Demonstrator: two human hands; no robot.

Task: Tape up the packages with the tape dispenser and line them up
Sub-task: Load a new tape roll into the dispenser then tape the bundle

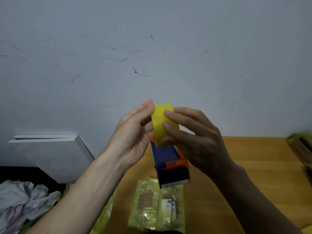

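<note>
We see both hands raised in front of the scuffed grey wall (pixel 152 48), and between them the tape dispenser (pixel 170 159) — blue and orange, held up off the worktop (pixel 244 166), its toothed blade end pointing down toward six o'clock. At its twelve o'clock end sits the yellow tape roll (pixel 160 122). The left hand (pixel 133 134) comes in from nine o'clock, fingers curled round the roll's left side, thumb tip up at the roll's top edge. The right hand (pixel 195 134) closes in from three o'clock, its fingers bent over the face of the roll and pressing on it; the dispenser body runs down past its palm. So both hands are clamped on the same thing.

Straight below the blade, at six o'clock, a package (pixel 157 205) wrapped in yellowish shiny tape lies flat on the worktop, a small white label on its right half. At three o'clock, at the worktop's far right edge, more yellow-wrapped packages (pixel 302 149) sit stacked — blurred. Down at eight o'clock, off the worktop, lies crumpled pale cloth or plastic (pixel 22 201).
</note>
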